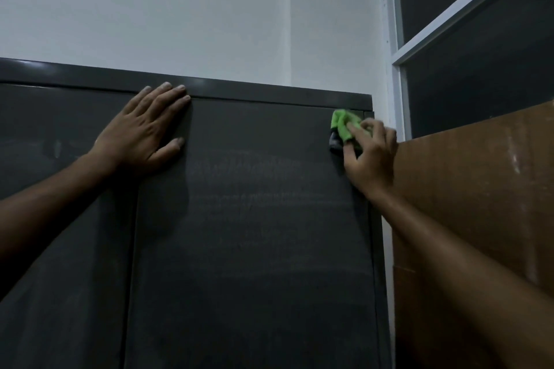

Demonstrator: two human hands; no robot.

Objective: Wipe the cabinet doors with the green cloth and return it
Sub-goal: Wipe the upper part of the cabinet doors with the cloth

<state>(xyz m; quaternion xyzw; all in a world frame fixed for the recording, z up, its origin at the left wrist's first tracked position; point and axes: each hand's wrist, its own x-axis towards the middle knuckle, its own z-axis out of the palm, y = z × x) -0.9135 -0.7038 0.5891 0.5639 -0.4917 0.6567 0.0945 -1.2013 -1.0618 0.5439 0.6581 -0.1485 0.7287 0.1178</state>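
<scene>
Two hands are up against a dark grey metal cabinet [209,93] that fills the lower left and middle of the frame. The left hand [147,132] lies flat on it in the upper left, fingers straight and spread, palm pressed where the left door [60,219] meets the right door [254,219], its fingertips reaching the top rail of the cabinet. It holds nothing.

The right hand [367,153] is at the upper right corner of the right door, just under the top rail and close to the door's outer edge. Its fingers are curled around a bunched green cloth [343,124], pinning it against the door surface; the cloth sticks out above and to the left of the fingers, and a darker patch of it shows just below the green part. Faint pale horizontal streaks run across the middle of the right door, below the level of both hands.

Above the cabinet a plain white wall [195,9] takes up the top of the frame. To the right, a brown board [479,204] leans or stands beside the cabinet, just behind the right forearm. In the upper right corner a white-framed window [398,69] shows dark panes.
</scene>
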